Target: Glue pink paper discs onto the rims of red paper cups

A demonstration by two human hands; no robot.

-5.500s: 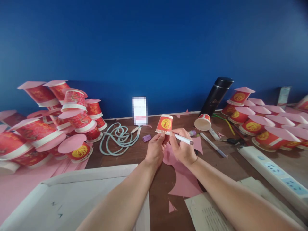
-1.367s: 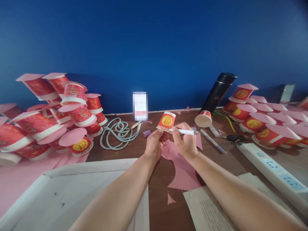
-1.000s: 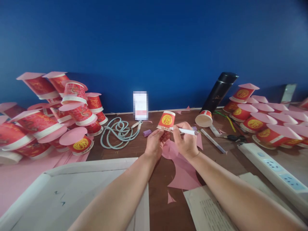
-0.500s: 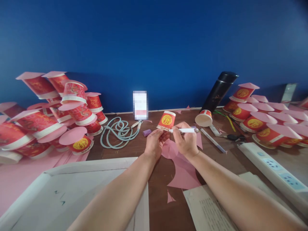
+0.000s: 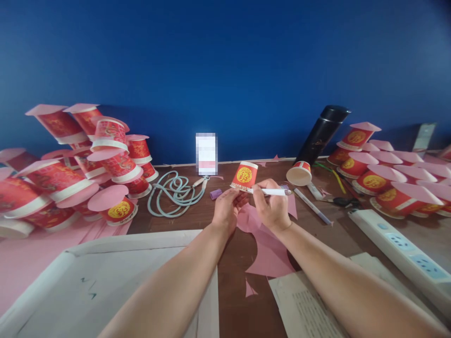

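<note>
A red paper cup [image 5: 244, 174] with a yellow round emblem stands upside down, slightly tilted, in my left hand [image 5: 226, 206]. The fingers close on its white lower edge, which carries a row of dark marks. My right hand [image 5: 273, 205] grips a white pen [image 5: 275, 192], its tip against the cup's lower edge. Pink paper scraps [image 5: 269, 251] lie under and below both hands. A purple cap [image 5: 215, 194] rests just left of the cup. Another paper cup [image 5: 299, 176] lies on its side to the right, its mouth facing me.
Stacked red cups with pink paper tops [image 5: 114, 166] fill the left, and more such cups [image 5: 377, 180] the right. A blue-grey cable [image 5: 165, 209], a black bottle [image 5: 320, 134], a second pen [image 5: 312, 205], a power strip [image 5: 398, 241], a white box lid [image 5: 141, 281] and printed paper [image 5: 299, 305] surround the hands.
Almost nothing differs. The cup sits slightly further right and a touch higher, with its tilt a little changed; the pen stays at its edge.
</note>
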